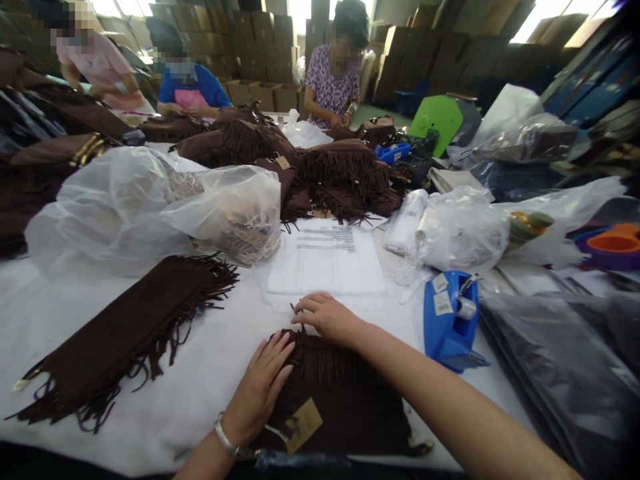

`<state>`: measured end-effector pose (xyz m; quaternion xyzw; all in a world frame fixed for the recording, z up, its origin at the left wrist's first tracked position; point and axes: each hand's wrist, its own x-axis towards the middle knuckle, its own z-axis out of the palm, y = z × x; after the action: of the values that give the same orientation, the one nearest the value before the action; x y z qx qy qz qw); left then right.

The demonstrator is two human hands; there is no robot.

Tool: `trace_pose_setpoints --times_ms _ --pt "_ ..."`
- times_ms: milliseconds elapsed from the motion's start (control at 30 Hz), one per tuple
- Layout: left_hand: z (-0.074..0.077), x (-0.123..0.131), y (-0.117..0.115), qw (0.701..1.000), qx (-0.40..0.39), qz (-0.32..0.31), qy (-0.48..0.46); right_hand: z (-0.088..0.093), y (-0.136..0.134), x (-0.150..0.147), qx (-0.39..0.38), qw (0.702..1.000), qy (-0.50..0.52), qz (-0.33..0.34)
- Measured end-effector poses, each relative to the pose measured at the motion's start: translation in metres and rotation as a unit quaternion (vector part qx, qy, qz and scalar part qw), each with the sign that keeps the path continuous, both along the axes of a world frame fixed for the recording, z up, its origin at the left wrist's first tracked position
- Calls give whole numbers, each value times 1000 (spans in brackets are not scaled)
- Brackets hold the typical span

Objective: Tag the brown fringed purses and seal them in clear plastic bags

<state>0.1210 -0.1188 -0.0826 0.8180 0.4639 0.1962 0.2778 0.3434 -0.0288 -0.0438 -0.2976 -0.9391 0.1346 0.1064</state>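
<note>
left hand [265, 380] is lying spread on the brown fringed piece [350, 400] on the surface [215, 380]; right hand [327, 317] is resting at its far edge, grip unclear; likely soft, light, best held along edges.

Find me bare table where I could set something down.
Widest: the white table between the long fringed piece and your left hand. A narrow strip separates the printed white stack from the blue tape dispenser. Brown fringed goods crowd the far side; plastic bags crowd the right.
</note>
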Motion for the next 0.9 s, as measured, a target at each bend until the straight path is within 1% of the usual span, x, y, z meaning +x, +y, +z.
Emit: trace_pose_setpoints --times_ms 67,100,167,233,300,367,433,500,533,600,700,800,900 --pt "1 1 0 1000 7 -5 -3 -7 27 -1 24 995 -84 56" --pt "2 2 1 1000 9 -7 -6 -10 37 -2 27 991 -104 78" --pt "5 3 0 1000 7 -5 -21 -13 46 -4 25 988 -117 96" --pt "11 4 0 999 2 11 -49 -13 47 -5 25 986 -133 98" --pt "20 2 2 996 -3 42 -85 -9 42 -4 22 985 -149 83" --pt "32 -3 8 989 -7 92 -112 -2 32 -3 18 985 -165 43" --pt "45 -8 17 983 -12 142 -117 9 13 -1 15 984 -179 -17" --pt "54 -12 30 981 -10 166 -102 21 -14 -1 17 980 -186 -74" --pt "57 -12 38 982 -4 163 -91 25 -30 -1 18 978 -182 -98" --pt "59 -7 57 989 28 132 -68 30 -61 -5 8 976 -163 -141" --pt "51 13 93 994 82 70 -31 21 -95 -12 -24 971 -128 -201" --pt "36 43 133 995 98 16 -1 5 -109 -17 -29 968 -88 -234" --pt "24 71 163 992 98 -63 38 -3 -117 -15 -25 973 -49 -223"
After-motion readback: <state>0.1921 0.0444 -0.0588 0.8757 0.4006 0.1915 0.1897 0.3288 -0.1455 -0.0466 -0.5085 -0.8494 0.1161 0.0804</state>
